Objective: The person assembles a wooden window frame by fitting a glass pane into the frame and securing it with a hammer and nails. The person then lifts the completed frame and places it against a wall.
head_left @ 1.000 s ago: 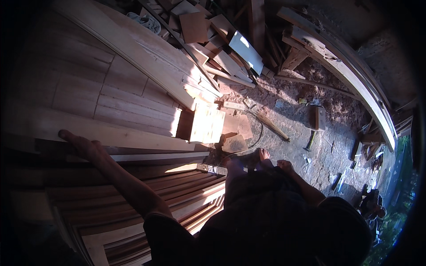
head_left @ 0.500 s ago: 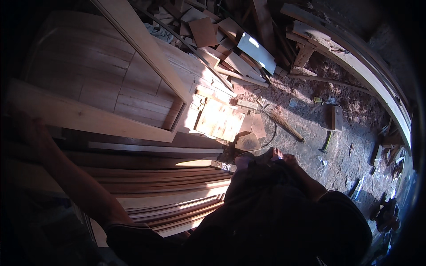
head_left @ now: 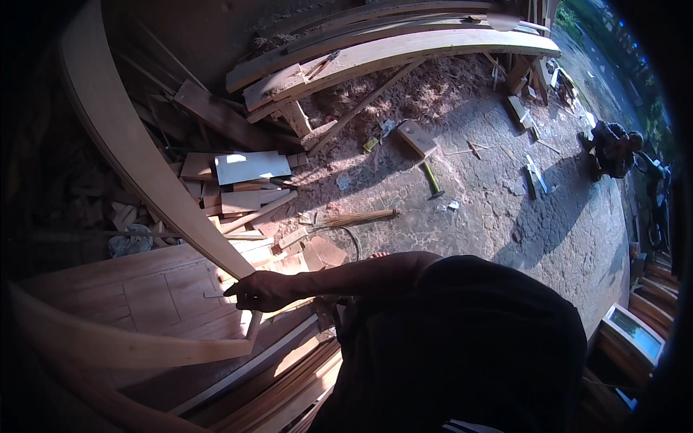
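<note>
A long pale wooden frame (head_left: 137, 345) slants in from the left, its two long rails meeting a short end piece. My right hand (head_left: 268, 290) reaches across my body to the frame's near end, fingers curled around its upper corner. A small thin light sliver (head_left: 214, 294) shows by those fingertips; whether it is held is unclear. My left forearm (head_left: 108, 399) runs along the lower rail at bottom left, and shadow hides the fingers of that hand. Beneath the frame lies a reddish panelled wooden door (head_left: 155, 296).
Stacked boards (head_left: 289, 386) lie below the frame. Offcuts (head_left: 249, 167) are heaped beyond it. A green-handled hammer (head_left: 432, 180), a wooden block (head_left: 417, 139) and a bundle of thin sticks (head_left: 357, 218) are on the cracked floor. Long beams (head_left: 404, 49) rest at the back.
My view has swung to the right. My right hand, earlier near my body, has come across to the frame's corner. My left arm now sits lower in the picture.
</note>
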The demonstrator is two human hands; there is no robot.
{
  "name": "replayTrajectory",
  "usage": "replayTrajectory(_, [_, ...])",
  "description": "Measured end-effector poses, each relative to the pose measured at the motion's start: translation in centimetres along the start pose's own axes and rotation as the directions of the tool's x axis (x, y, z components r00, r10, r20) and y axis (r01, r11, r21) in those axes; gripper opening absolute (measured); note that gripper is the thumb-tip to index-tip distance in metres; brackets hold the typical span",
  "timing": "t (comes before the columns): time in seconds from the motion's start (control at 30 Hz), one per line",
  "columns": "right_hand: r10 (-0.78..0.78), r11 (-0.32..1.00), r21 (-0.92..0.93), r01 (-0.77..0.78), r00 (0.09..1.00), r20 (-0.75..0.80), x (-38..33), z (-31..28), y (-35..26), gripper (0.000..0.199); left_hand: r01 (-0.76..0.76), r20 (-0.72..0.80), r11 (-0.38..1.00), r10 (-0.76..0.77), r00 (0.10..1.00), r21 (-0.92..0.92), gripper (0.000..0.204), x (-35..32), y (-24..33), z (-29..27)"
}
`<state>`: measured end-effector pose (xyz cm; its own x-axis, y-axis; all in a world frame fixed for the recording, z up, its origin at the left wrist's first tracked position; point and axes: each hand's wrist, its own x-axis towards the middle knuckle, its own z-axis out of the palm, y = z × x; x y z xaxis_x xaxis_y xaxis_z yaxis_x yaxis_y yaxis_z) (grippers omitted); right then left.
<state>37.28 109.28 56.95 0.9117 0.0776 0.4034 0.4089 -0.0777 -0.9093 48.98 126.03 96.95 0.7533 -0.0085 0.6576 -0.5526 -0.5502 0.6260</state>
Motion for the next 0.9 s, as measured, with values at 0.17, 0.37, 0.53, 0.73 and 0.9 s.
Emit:
replayTrajectory(0.17, [0.088, 0.996, 0.038, -0.084, 0.990, -0.109, 4.4, 0.3, -7.6, 0.102, 0.165, 0.185, 0.960, -0.124, 0.975, -0.224, 0.091, -3.9, 1.3, 11.1])
replayTrajectory(0.37, [0.165, 0.977, 0.205, -0.055, 0.804, -0.571, -0.3, -2.7, -7.2, 0.104, 0.159, 0.472, 0.879, 0.083, 0.877, -0.450, 0.064, -13.3, 6.8, 23.6])
replayTrajectory(0.53, [0.242, 0.966, 0.238, -0.098, 0.663, -0.709, -7.1, -7.0, -5.1, 0.108, 0.115, 0.657, 0.770, 0.445, 0.609, -0.628, 0.062, -21.8, 8.3, 28.2])
replayTrajectory(0.73, [0.341, 0.932, 0.357, -0.064, 0.494, -0.800, -15.0, -15.7, -4.4, 0.109, -0.133, 0.746, 0.857, 0.502, 0.437, -0.499, 0.089, -34.0, 1.5, 27.4])
replayTrajectory(0.9, [0.392, 0.910, 0.411, 0.053, 0.210, -0.896, -22.0, -24.5, -5.4, 0.092, -0.204, 0.954, 0.979, 0.060, 0.293, 0.001, 0.074, -40.0, -2.8, 25.5])
